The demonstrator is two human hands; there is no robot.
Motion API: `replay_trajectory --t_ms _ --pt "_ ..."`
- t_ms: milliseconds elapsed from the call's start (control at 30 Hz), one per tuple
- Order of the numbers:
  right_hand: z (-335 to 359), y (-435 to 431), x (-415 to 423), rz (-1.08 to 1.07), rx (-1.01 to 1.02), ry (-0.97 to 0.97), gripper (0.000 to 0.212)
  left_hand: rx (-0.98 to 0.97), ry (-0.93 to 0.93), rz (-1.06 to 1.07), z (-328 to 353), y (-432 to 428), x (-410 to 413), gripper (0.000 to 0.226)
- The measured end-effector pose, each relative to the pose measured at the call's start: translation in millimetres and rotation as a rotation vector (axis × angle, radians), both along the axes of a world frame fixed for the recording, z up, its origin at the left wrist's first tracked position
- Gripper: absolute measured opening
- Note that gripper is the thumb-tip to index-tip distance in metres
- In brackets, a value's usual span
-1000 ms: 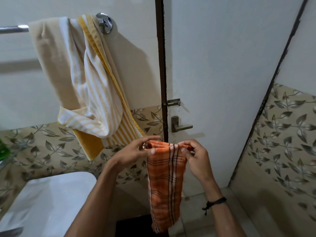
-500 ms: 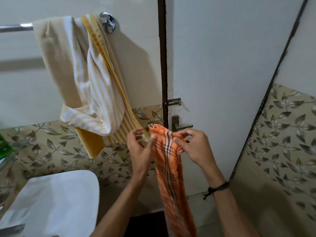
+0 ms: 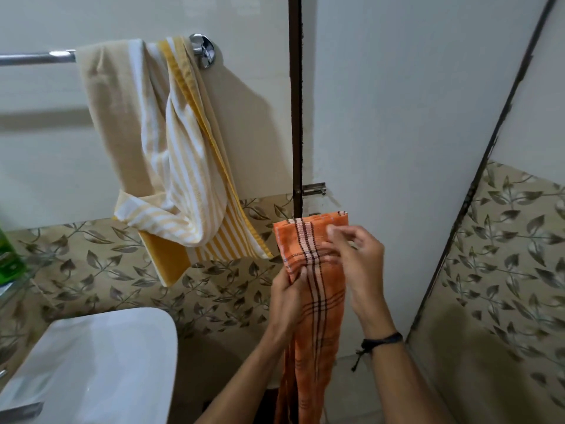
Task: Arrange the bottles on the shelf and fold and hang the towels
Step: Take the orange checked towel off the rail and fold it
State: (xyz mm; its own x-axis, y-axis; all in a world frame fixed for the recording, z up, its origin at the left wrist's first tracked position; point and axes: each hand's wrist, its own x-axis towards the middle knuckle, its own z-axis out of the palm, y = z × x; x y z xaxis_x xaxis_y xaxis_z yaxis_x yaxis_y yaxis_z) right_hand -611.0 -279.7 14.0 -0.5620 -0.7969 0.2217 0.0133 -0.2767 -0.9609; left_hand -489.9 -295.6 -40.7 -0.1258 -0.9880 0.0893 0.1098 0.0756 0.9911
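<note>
An orange checked towel hangs long and narrow in front of me, its top end standing up flat. My left hand pinches its left edge a little below the top. My right hand holds the towel's right side with fingers across the cloth. A yellow-and-white striped towel is bunched loosely over the chrome towel bar at the upper left, close to the bar's wall mount.
A white basin sits at the lower left. A green bottle stands on a glass shelf at the left edge. A white door with a latch is behind the towel. Leaf-patterned tiles cover the lower walls.
The orange towel's top has been raised and spread flat. My left hand slid down below the top edge, and my right hand moved across the cloth's front.
</note>
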Motion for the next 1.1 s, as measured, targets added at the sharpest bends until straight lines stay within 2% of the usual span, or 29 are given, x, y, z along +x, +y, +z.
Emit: replay_trajectory --t_ms 67,100,133,200,267,333,400,467,567,667,733,800,933,1000,1033,1100 --pt "-33 1 -22 -0.171 0.139 0.076 0.032 0.066 0.098 -0.044 6 -6 9 0.024" --pt "-52 3 -31 -0.100 0.241 0.078 0.047 0.084 0.155 -0.073 8 -10 14 0.025" --pt "-68 7 -37 0.067 0.310 0.019 0.061 0.100 0.199 -0.095 10 -13 20 0.026" --pt "-95 15 -42 0.420 0.354 -0.111 0.076 0.114 0.227 -0.126 18 -18 30 0.026" --pt "-108 20 -36 0.518 0.294 -0.140 0.070 0.087 0.203 -0.176 25 -27 38 0.025" --pt "-109 21 -24 0.446 0.209 -0.243 0.045 0.098 0.168 -0.222 30 -33 47 0.025" --pt "-101 19 -13 0.407 0.145 -0.332 0.033 0.179 0.086 -0.281 19 -34 58 0.036" --pt "-92 15 -5 0.381 0.112 -0.300 0.031 0.276 -0.076 -0.326 -8 -31 68 0.053" --pt "-78 9 1 0.294 0.146 -0.132 0.027 0.269 -0.165 -0.292 -44 -20 71 0.048" --pt "-69 7 -9 0.399 0.236 0.025 0.026 0.224 -0.092 -0.207 -50 -18 69 0.036" --pt "-66 12 -23 0.532 0.286 0.067 0.036 0.218 -0.028 -0.194 -43 -22 69 0.033" --pt "-66 16 -32 0.506 0.276 0.044 0.038 0.266 0.011 -0.210 -40 -25 72 0.038" --pt "-71 17 -35 0.333 0.216 -0.262 0.034 0.377 -0.194 -0.372 -42 -22 70 0.026" --pt "-75 19 -38 0.340 0.182 -0.363 0.040 0.372 -0.159 -0.315 -43 -19 66 0.023" --pt "-77 22 -39 0.365 0.191 -0.348 0.041 0.355 -0.109 -0.283 -44 -19 63 0.024" --pt "-85 30 -41 0.420 0.311 -0.187 0.038 0.319 -0.032 -0.259 -41 -17 58 0.026"
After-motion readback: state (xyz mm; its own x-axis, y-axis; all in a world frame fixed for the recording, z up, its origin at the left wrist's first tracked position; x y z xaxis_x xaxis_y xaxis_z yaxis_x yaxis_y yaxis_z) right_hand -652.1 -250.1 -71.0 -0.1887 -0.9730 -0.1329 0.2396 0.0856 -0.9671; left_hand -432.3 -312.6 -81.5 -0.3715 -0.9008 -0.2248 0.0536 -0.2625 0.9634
